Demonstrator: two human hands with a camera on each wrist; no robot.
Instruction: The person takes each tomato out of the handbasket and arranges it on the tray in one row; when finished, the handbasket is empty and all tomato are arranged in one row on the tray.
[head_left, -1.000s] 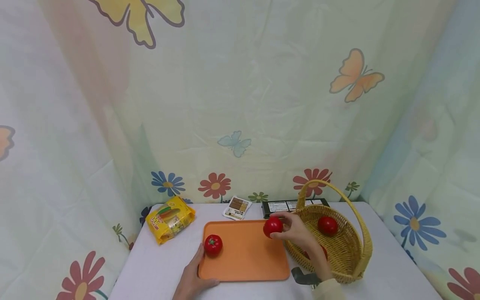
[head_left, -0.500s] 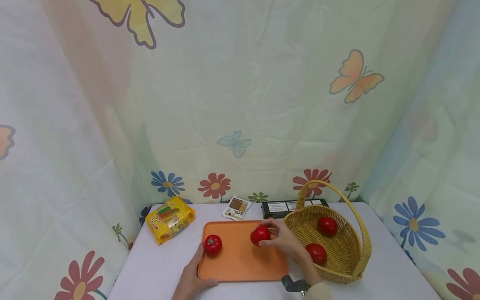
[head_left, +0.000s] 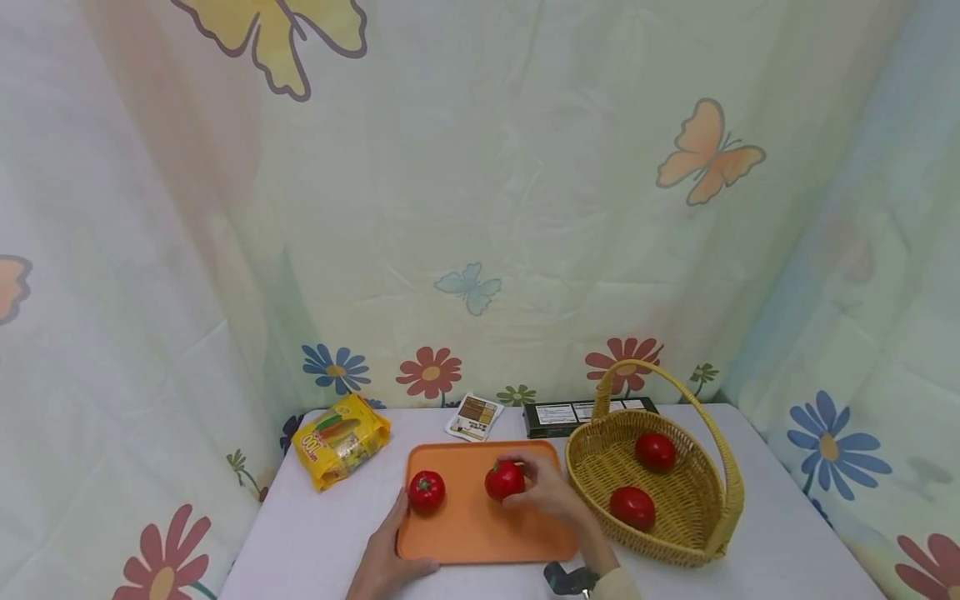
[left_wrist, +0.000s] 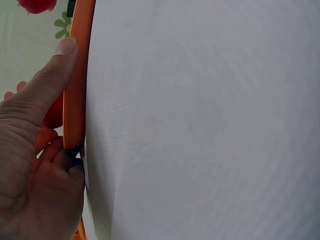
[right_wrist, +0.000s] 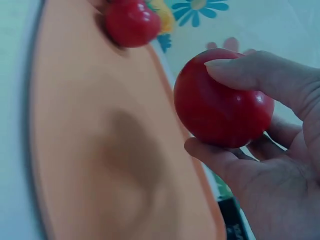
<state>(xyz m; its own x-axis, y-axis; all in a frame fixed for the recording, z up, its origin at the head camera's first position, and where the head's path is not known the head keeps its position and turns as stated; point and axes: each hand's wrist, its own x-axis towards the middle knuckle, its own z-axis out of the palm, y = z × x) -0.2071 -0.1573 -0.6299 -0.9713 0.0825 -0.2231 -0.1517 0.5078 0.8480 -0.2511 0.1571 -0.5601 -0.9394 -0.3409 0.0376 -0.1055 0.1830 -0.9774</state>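
Observation:
My right hand [head_left: 546, 490] holds a red tomato [right_wrist: 222, 102] between thumb and fingers, over the orange tray [head_left: 480, 546]. Its shadow falls on the tray surface in the right wrist view. A second tomato [head_left: 427, 492], with a green stem top, sits at the tray's left end. My left hand [head_left: 386, 557] holds the tray's near left corner. In the left wrist view its thumb lies along the tray's front edge [left_wrist: 76, 100], and the other fingers bend round the corner. Two more red tomatoes [head_left: 632, 508] lie in the woven basket [head_left: 686, 533] to the right.
Left of the tray lies a yellow food packet [head_left: 341, 440]. Behind the tray are a small white and brown packet [head_left: 475, 417] and a black box [head_left: 551, 419]. The basket's tall handle [head_left: 701, 408] arches up. A patterned curtain encloses the table.
My right hand has carried its tomato leftward, from the tray's right end near the basket to above its middle. My left hand stays at the tray corner.

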